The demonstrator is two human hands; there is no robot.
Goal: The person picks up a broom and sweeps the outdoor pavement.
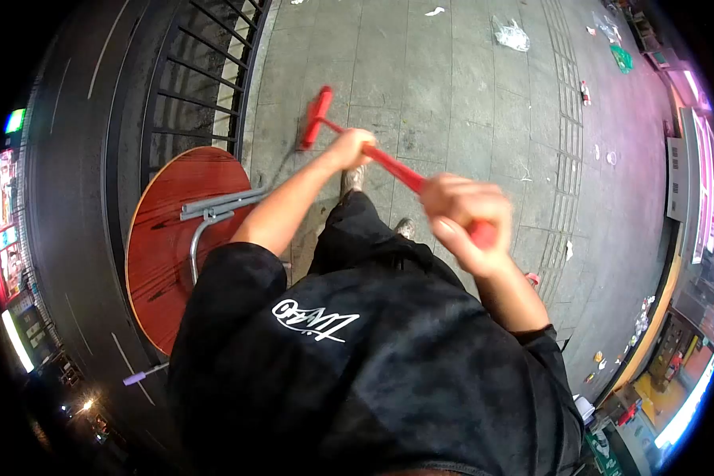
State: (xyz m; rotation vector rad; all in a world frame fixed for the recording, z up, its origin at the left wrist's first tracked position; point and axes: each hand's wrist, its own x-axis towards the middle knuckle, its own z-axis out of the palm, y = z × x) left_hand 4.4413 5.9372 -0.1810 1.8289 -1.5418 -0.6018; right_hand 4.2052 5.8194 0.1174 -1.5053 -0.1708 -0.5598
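Note:
Both my hands are wrapped round the red handle of a broom [395, 170], which slants across in front of my body. My left hand [351, 149] grips it lower down, towards the broom's head. Higher up, my right hand [468, 213] closes round the handle near its top end, and the red tip pokes out beside the thumb. The red broom head [317, 119] is at the pavement, ahead and to the left of my feet. It is slightly blurred, so its bristles cannot be made out.
A folded round table [155, 246] with grey metal legs leans at my left by a black railing [202, 71]. Grey paving [436, 95] carries scattered litter: a clear plastic bag [512, 36], a green bag [621, 59] and a small bottle [585, 93]. Lit shopfronts line the right.

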